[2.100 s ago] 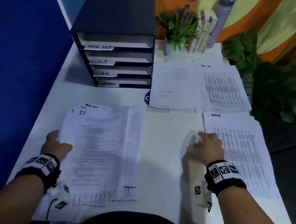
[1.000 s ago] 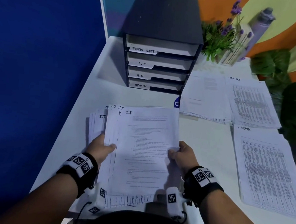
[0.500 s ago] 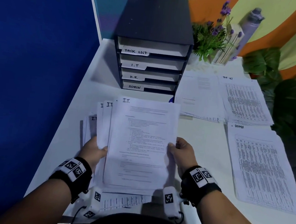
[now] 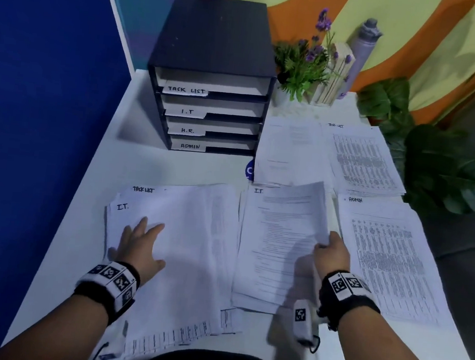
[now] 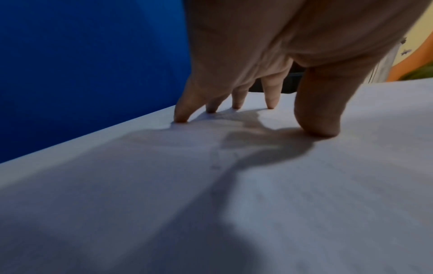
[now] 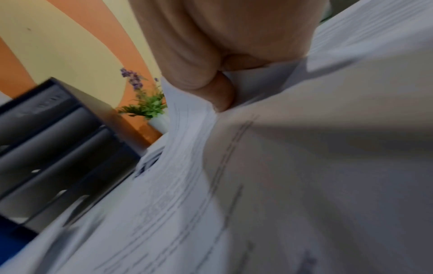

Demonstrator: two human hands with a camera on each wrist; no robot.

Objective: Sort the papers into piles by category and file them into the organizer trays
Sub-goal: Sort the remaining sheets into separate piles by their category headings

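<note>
A black organizer (image 4: 213, 61) with trays labelled TASK LIST, I.T, H.R. and ADMIN stands at the back of the white table (image 4: 173, 168). My left hand (image 4: 140, 243) lies flat, fingers spread, on the unsorted stack (image 4: 183, 247), whose top sheet reads I.T.; in the left wrist view the fingertips (image 5: 181, 118) press the paper. My right hand (image 4: 332, 252) pinches the right edge of the I.T. bundle (image 4: 279, 242), which lies beside the stack with its edge curled up. The right wrist view shows my thumb (image 6: 220, 96) on those sheets (image 6: 182, 148).
An ADMIN pile (image 4: 391, 258) lies right of my right hand. Behind it lie a TASK LIST pile (image 4: 363, 157) and another pile (image 4: 288, 150). A potted plant (image 4: 302, 67), a wooden block and a grey bottle (image 4: 365, 44) stand at the back. Blue wall on the left.
The I.T. bundle held up in both hands has moved right and down onto the table. My left hand let go of it and now lies flat on the unsorted stack.
</note>
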